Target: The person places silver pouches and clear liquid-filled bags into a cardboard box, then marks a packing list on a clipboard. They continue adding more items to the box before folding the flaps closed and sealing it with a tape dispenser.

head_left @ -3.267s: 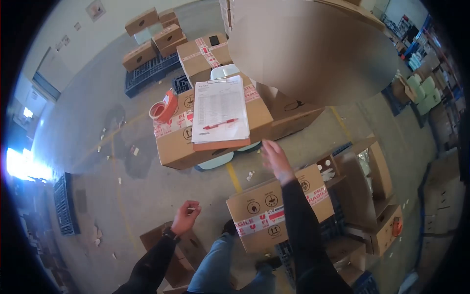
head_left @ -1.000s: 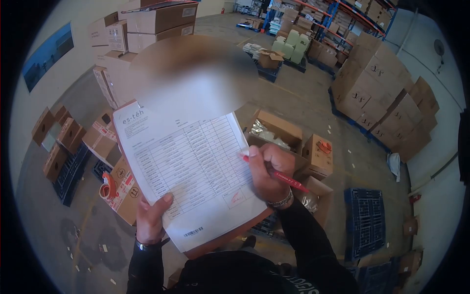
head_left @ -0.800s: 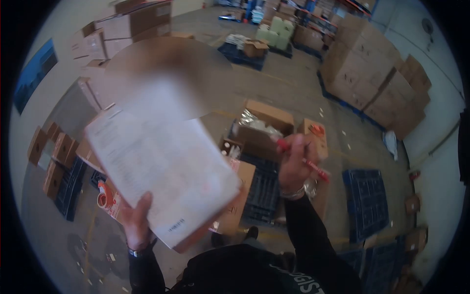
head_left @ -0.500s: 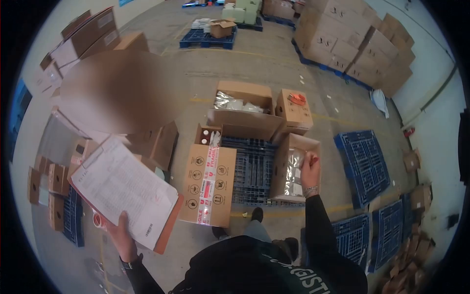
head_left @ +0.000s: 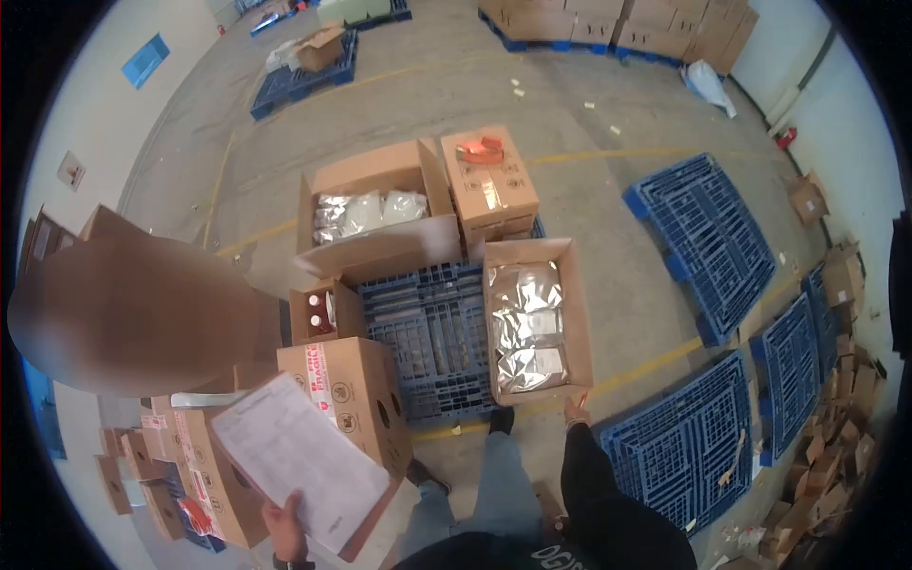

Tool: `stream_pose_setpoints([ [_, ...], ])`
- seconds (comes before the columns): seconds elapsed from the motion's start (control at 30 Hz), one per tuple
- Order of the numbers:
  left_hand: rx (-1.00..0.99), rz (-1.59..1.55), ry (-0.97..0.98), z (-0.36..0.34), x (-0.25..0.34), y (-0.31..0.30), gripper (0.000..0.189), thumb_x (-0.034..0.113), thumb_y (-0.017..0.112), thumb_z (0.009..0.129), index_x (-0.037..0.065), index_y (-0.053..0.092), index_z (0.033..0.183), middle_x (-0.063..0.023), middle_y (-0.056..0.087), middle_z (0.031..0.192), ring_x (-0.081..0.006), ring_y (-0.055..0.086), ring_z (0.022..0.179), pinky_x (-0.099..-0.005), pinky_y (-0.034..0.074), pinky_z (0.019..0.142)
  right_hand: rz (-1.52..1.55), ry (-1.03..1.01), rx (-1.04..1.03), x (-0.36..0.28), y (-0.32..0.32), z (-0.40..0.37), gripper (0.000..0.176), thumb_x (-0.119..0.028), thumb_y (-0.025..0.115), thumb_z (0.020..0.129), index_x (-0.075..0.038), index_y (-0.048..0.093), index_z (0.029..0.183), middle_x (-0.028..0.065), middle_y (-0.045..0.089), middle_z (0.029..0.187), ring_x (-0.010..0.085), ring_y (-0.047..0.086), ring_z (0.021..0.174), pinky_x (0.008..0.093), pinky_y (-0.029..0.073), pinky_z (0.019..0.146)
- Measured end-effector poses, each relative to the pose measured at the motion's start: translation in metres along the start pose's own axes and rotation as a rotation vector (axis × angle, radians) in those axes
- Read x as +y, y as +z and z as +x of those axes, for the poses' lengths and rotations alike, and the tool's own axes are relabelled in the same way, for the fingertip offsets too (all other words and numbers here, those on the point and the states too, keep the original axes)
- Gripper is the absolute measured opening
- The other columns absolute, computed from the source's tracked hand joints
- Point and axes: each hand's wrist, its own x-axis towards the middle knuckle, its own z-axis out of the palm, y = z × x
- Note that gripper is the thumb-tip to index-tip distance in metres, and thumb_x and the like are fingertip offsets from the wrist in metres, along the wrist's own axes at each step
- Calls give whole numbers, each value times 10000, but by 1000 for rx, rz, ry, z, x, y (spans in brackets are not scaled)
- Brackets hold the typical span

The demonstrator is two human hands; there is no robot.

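Observation:
A clipboard with white printed sheets (head_left: 299,465) is gripped in my left hand (head_left: 285,527), thumb on top of the paper. My right hand (head_left: 576,410) is low beside the near right corner of an open cardboard box (head_left: 581,332). Its fingers look closed around a slim red pen-like item (head_left: 583,400), small and partly hidden. Silver foil pouches (head_left: 528,328) fill that box in a row. To the left, a taped carton (head_left: 366,380) with red-and-white fragile tape stands by a smaller box of red bottles with white caps (head_left: 316,312).
A blue pallet (head_left: 432,332) lies under the boxes. Behind are a larger open box of pouches (head_left: 370,214) and a closed carton (head_left: 489,185) with an orange tool (head_left: 481,150) on top. More blue pallets (head_left: 703,237) lie right. A blurred person (head_left: 142,313) is at left.
My right hand has moved from above the pouches to outside the box's near corner. The clipboard has shifted down and right in view. My view has turned.

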Motion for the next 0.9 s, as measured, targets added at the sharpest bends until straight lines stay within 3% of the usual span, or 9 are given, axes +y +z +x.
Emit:
stream_pose_setpoints([
  [0.07, -49, 176, -139, -2, 9, 50, 437, 92, 685, 889, -86, 569, 1270, -148, 675, 1225, -213, 653, 1034, -336, 512, 909, 272, 20, -103, 15, 34, 18, 637, -529, 627, 882, 45, 642, 1158, 236, 680, 934, 382, 704, 827, 482, 546, 714],
  [0.17, -159, 71, -202, 1, -1, 113, 314, 75, 704, 882, -86, 658, 1149, -129, 733, 1083, -189, 684, 912, -314, 529, 819, 691, 113, -211, 5, 57, 47, 496, -378, 666, 847, 84, 623, 1023, 183, 607, 723, 314, 661, 606, 462, 511, 539],
  [0.3, -270, 145, -260, -3, -8, 157, 283, 59, 698, 895, -85, 672, 1137, -122, 746, 1066, -185, 698, 910, -306, 542, 832, 545, 41, -122, 47, 106, 142, 354, -273, 623, 826, 66, 622, 927, 104, 511, 573, 268, 571, 448, 435, 438, 412],
  [0.4, -301, 121, -268, -11, -2, 178, 269, 23, 675, 909, -83, 663, 1156, -122, 742, 1094, -185, 695, 956, -316, 541, 871, 403, -65, -38, 39, 52, 137, 305, -272, 614, 832, 32, 590, 819, 79, 548, 598, 232, 487, 406, 398, 395, 387],
  [0.5, -361, 79, -268, -11, -4, 198, 260, 4, 657, 918, -80, 661, 1164, -124, 740, 1106, -185, 693, 971, -320, 540, 880, 288, -73, -20, 62, 67, 197, 322, -302, 606, 850, 11, 581, 782, 80, 613, 634, 215, 499, 415, 388, 385, 387],
  [0.6, -385, 69, -248, -9, -3, 211, 253, 2, 649, 926, -76, 662, 1167, -124, 739, 1110, -184, 693, 978, -323, 542, 882, 496, 21, -326, 40, 6, 191, 365, -328, 618, 867, 36, 618, 870, 113, 688, 700, 212, 569, 470, 405, 426, 421],
  [0.63, -394, 57, -240, -8, -2, 215, 254, 6, 649, 929, -75, 662, 1169, -124, 739, 1112, -183, 693, 979, -323, 543, 881, 354, -148, -337, 42, 0, 191, 384, -347, 616, 863, 36, 647, 870, 138, 701, 716, 247, 607, 519, 419, 451, 478],
  [0.77, -422, 81, -238, -9, 0, 222, 294, 1, 645, 924, -80, 646, 1207, -129, 724, 1160, -196, 688, 1007, -331, 535, 910, 233, -79, -294, 17, -47, 139, 447, -423, 640, 851, 18, 706, 881, 145, 729, 738, 261, 658, 594, 435, 489, 568],
  [0.9, -411, 61, -240, -4, -10, 221, 287, 23, 653, 934, -75, 653, 1203, -127, 731, 1137, -185, 690, 985, -321, 542, 885, 49, -245, -386, 14, -46, 105, 411, -402, 606, 911, -16, 678, 1035, 152, 738, 808, 306, 701, 656, 449, 505, 566],
])
